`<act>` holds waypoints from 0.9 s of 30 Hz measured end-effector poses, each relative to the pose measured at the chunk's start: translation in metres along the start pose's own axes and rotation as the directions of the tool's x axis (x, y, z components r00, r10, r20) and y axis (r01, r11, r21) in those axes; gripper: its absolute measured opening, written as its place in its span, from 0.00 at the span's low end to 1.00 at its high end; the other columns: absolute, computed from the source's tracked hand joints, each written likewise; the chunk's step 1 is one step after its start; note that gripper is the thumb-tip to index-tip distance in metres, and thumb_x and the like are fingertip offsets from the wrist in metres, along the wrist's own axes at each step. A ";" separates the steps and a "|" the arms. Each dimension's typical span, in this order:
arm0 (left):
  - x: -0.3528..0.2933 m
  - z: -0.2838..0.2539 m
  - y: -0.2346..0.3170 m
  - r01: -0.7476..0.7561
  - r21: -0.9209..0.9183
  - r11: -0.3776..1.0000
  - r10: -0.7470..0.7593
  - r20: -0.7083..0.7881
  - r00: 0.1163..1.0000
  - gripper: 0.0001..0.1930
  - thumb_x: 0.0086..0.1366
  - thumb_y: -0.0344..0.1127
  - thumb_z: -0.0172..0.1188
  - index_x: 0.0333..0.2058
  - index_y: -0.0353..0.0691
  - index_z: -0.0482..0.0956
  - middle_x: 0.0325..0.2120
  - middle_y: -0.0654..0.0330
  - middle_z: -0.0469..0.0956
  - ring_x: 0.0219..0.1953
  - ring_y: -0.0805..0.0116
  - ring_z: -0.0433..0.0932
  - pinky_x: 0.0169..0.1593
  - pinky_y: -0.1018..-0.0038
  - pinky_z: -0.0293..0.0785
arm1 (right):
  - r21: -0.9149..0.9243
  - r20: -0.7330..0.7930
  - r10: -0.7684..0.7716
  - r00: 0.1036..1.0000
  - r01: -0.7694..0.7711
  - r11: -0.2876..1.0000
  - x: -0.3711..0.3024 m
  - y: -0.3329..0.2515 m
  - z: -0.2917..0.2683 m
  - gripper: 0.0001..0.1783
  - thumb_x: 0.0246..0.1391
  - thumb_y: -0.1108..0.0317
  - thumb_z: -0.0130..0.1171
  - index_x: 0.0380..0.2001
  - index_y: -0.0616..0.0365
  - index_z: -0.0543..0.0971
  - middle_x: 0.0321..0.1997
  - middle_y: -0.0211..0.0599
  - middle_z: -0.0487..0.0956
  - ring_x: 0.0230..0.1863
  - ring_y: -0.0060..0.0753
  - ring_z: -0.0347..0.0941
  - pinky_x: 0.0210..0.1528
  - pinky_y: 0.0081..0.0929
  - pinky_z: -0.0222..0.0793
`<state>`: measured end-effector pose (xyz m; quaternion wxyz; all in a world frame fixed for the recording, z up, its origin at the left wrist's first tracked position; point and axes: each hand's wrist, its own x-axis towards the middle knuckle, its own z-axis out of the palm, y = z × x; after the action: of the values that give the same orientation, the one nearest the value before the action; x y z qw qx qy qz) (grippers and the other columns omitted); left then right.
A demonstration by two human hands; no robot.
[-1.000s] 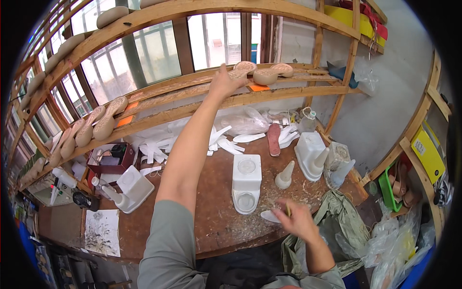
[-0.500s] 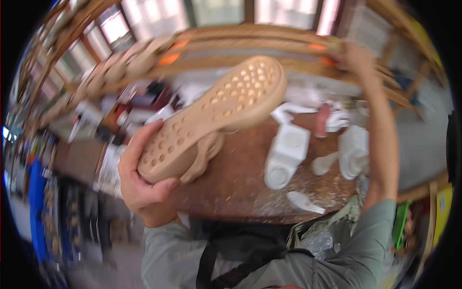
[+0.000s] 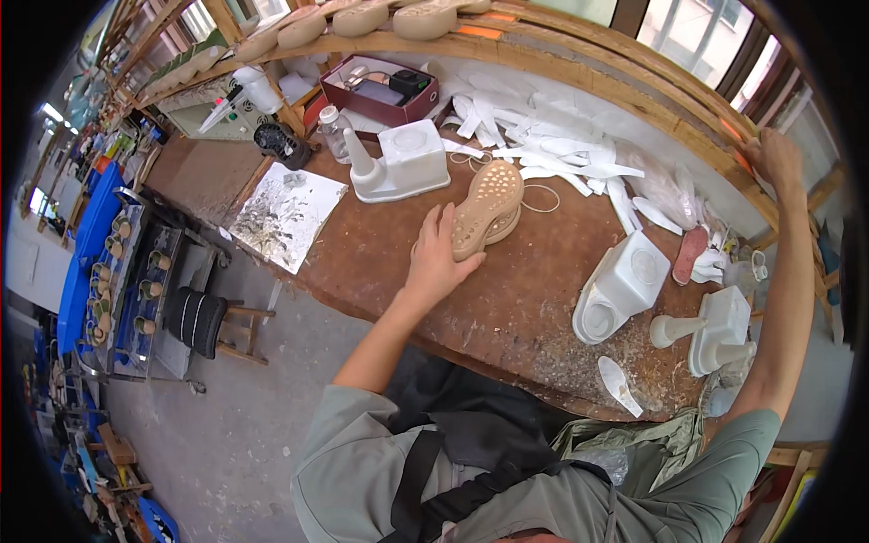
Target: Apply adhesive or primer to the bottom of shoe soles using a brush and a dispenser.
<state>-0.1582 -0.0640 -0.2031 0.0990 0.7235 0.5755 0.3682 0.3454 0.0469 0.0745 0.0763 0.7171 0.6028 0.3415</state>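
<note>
A tan sandal (image 3: 490, 201) with a dimpled sole is turned underside up over the workbench, part of its upper showing at the right edge. My left hand (image 3: 438, 255) grips its near end, thumb on one side and fingers on the other. I cannot tell whether the sandal touches the bench. At the far right, my right hand (image 3: 777, 159) is raised to the wooden shelf rail (image 3: 670, 110), its fingers curled; what they hold, if anything, is hidden. Below that arm, a white shoe-shaped stand (image 3: 625, 285) and a second white stand (image 3: 721, 328) rest on the bench.
Another white stand (image 3: 412, 158) is at the back, beside a clear bottle (image 3: 334, 134) and a maroon box (image 3: 380, 89). White strips (image 3: 543, 149) lie along the wall. A stained sheet (image 3: 288, 214) covers the bench's left part. Several tan soles (image 3: 360, 18) line the shelf.
The view has swung left. My left hand has moved the sandal away from me, down toward the bench. My right hand remains at the shelf rail.
</note>
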 end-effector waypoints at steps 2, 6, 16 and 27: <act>-0.012 0.001 0.016 -0.041 0.063 0.997 0.042 -0.008 0.999 0.47 0.47 0.45 0.69 0.60 0.33 0.53 0.58 0.35 0.49 0.59 0.36 0.54 0.60 0.54 0.57 | 0.042 0.013 0.049 0.999 -0.049 0.998 -0.018 0.000 -0.018 0.19 0.43 0.59 0.60 0.35 0.61 0.74 0.38 0.51 0.78 0.41 0.52 0.74 0.42 0.44 0.70; -0.039 0.022 0.025 -0.229 0.121 0.966 0.251 -0.225 0.941 0.42 0.49 0.40 0.68 0.59 0.33 0.56 0.57 0.36 0.51 0.59 0.33 0.53 0.59 0.49 0.55 | 0.060 0.022 0.056 0.998 -0.057 0.997 -0.025 0.013 -0.008 0.18 0.42 0.60 0.63 0.33 0.61 0.76 0.34 0.51 0.79 0.38 0.52 0.76 0.39 0.44 0.71; -0.061 -0.004 0.060 -0.074 -0.760 0.645 0.077 -0.032 0.997 0.15 0.59 0.29 0.59 0.45 0.33 0.73 0.38 0.55 0.76 0.37 0.67 0.78 0.43 0.74 0.73 | 0.145 -0.409 -0.043 0.912 0.111 0.983 -0.104 -0.011 -0.093 0.18 0.46 0.61 0.61 0.38 0.60 0.73 0.29 0.48 0.76 0.30 0.53 0.74 0.30 0.42 0.69; -0.006 0.020 0.075 0.636 -0.577 -0.513 0.575 0.318 0.753 0.51 0.46 0.79 0.44 0.57 0.40 0.61 0.46 0.54 0.74 0.38 0.64 0.78 0.37 0.73 0.74 | 0.505 -0.639 -0.226 0.735 0.623 0.597 -0.355 -0.170 -0.158 0.25 0.36 0.59 0.65 0.38 0.63 0.75 0.19 0.32 0.68 0.19 0.34 0.63 0.22 0.32 0.56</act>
<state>-0.0889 -0.0880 -0.1775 0.8796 0.2700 -0.1222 0.3721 0.1014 -0.2816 -0.0358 -0.2777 0.3997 0.8405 0.2378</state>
